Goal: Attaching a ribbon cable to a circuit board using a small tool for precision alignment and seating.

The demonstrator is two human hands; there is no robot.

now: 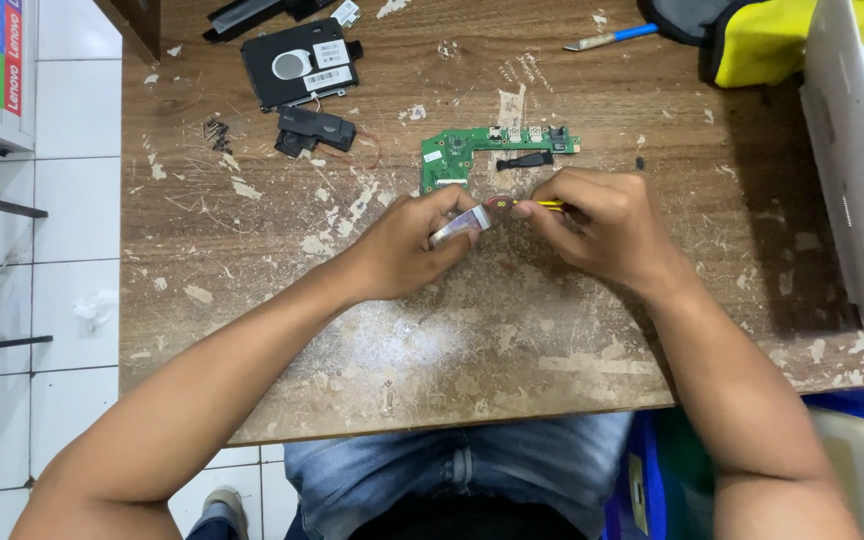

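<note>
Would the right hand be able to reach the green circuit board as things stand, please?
Probably yes. The green circuit board lies flat on the wooden table just beyond the right hand, with nothing between them. That hand, though, holds a thin yellow tool, so it would need to free its fingers first.

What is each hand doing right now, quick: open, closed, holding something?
Left hand: closed on a small flat silvery part, pinched at the fingertips.
Right hand: closed on a thin yellow-handled tool, its tip at the part.
</note>
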